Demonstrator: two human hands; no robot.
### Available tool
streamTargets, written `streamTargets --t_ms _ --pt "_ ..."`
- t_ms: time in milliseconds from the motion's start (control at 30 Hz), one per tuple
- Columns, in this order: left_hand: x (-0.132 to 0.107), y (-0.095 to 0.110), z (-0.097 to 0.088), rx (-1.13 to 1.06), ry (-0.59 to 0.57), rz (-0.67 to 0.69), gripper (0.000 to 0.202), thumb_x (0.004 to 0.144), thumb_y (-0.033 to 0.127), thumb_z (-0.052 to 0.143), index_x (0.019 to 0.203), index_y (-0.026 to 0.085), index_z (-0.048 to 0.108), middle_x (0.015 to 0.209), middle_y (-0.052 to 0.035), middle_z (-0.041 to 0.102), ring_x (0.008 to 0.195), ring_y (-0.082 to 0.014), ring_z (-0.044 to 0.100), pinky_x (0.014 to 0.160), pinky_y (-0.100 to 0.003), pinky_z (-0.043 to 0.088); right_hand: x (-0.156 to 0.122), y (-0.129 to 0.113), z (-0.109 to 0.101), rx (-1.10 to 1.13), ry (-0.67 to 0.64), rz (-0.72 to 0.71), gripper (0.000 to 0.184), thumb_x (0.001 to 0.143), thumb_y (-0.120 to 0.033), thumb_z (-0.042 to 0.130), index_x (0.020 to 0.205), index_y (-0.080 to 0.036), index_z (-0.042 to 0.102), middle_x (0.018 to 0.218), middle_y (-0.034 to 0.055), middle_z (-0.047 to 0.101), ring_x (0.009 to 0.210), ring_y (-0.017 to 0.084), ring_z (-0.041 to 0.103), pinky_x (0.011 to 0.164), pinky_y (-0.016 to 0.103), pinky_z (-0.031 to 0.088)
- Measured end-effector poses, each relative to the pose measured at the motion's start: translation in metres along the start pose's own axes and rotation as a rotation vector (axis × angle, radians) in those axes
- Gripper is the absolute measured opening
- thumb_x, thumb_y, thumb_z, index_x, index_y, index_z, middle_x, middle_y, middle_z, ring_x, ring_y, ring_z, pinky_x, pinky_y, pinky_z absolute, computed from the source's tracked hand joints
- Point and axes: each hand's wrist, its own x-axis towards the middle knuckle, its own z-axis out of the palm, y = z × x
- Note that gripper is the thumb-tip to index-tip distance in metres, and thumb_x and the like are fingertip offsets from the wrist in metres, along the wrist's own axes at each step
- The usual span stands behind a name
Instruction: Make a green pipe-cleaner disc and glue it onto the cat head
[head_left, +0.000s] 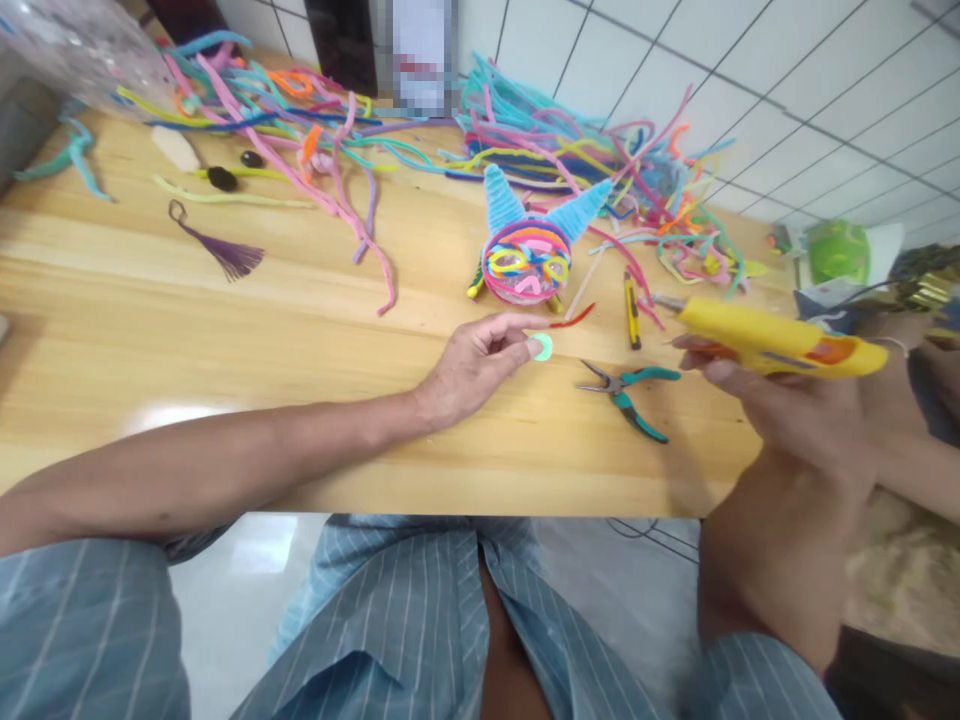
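Observation:
My left hand (480,360) is over the middle of the table, its thumb closed against a small pale green disc (543,347). Its index finger reaches to a short red pipe cleaner (576,318); whether it grips that too is unclear. Held up on the right, a yellow hot glue gun (780,340) is in my right hand (787,410), nozzle pointing left. Just beyond my left hand stands a round figure (527,262) wrapped in coloured pipe cleaners, with two blue pointed ears, yellow-ringed eyes and a pink mouth.
Teal-handled pliers (626,385) and a yellow utility knife (632,312) lie between my hands. Piles of pipe cleaners (517,120) line the back. A purple tassel (225,252) rests at left. Another person's arm (911,450) shows at right.

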Motion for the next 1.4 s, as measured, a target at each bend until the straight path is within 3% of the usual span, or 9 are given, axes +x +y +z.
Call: streamTargets --t_ms 167,267,500,667,833,1000,1233,1400 --pt "-0.001 0.003 0.0 0.043 0.031 -0.051 0.031 0.09 0.043 0.085 0.111 0.019 0.087 0.082 -0.0014 0.074 0.065 -0.0107 0.05 0.061 -0.025 0.041 0.014 -0.019 0.024 -0.053 -0.308 -0.105 0.03 0.076 -0.051 0.096 0.091 -0.028 0.083 0.086 0.0026 0.081 0.079 0.021 0.076 0.074 0.035 0.066" --pt "-0.001 0.004 0.0 0.016 0.043 -0.066 0.032 0.09 0.041 0.085 0.113 0.019 0.086 0.082 -0.0008 0.073 0.066 -0.0105 0.051 0.062 -0.025 0.042 0.018 -0.013 0.032 -0.039 -0.363 -0.136 0.028 0.082 -0.053 0.092 0.087 -0.027 0.081 0.081 0.0012 0.078 0.075 0.019 0.073 0.071 0.033 0.064" --pt "0.004 0.002 -0.001 -0.119 0.075 -0.107 0.048 0.084 0.042 0.093 0.121 0.016 0.079 0.076 0.0019 0.068 0.067 -0.0103 0.057 0.061 -0.023 0.047 0.02 -0.003 0.043 -0.027 -0.499 -0.065 0.018 0.086 -0.045 0.088 0.087 -0.028 0.081 0.087 0.0035 0.079 0.075 0.021 0.072 0.066 0.031 0.061" --pt "0.005 0.004 0.0 -0.147 0.068 -0.202 0.045 0.079 0.049 0.095 0.105 0.016 0.081 0.085 -0.0015 0.075 0.069 -0.0096 0.058 0.065 -0.024 0.049 0.022 -0.008 0.05 0.004 -0.5 -0.055 0.018 0.081 -0.042 0.091 0.087 -0.028 0.081 0.081 0.0016 0.076 0.069 0.018 0.07 0.06 0.027 0.058" --pt "0.007 0.007 0.0 -0.109 0.079 -0.204 0.048 0.077 0.06 0.094 0.089 0.017 0.077 0.078 0.0002 0.071 0.066 -0.0092 0.054 0.064 -0.024 0.047 0.02 0.002 0.049 0.046 -0.437 -0.043 0.022 0.078 -0.044 0.095 0.087 -0.03 0.08 0.078 -0.0013 0.074 0.065 0.016 0.066 0.057 0.027 0.057" --pt "0.007 0.006 -0.001 -0.08 0.086 -0.183 0.045 0.081 0.057 0.092 0.087 0.017 0.072 0.071 0.0024 0.061 0.063 -0.0093 0.05 0.06 -0.024 0.042 0.016 0.018 0.051 0.071 -0.358 -0.005 0.025 0.08 -0.039 0.093 0.101 -0.031 0.081 0.087 -0.0009 0.079 0.073 0.019 0.071 0.065 0.03 0.062" --pt "0.005 0.006 -0.002 -0.09 0.096 -0.098 0.039 0.082 0.044 0.093 0.101 0.018 0.071 0.078 0.002 0.068 0.069 -0.0101 0.058 0.066 -0.024 0.047 0.014 0.016 0.057 0.064 -0.402 0.052 0.03 0.082 -0.047 0.091 0.1 -0.026 0.081 0.089 0.0023 0.081 0.077 0.02 0.073 0.069 0.032 0.064" --pt "0.006 0.006 -0.003 -0.083 0.084 -0.075 0.036 0.084 0.045 0.092 0.099 0.017 0.075 0.081 0.0002 0.072 0.071 -0.0109 0.061 0.068 -0.025 0.049 0.014 0.014 0.054 0.031 -0.39 -0.017 0.028 0.082 -0.045 0.092 0.101 -0.027 0.08 0.091 0.0015 0.08 0.076 0.02 0.072 0.066 0.031 0.062"
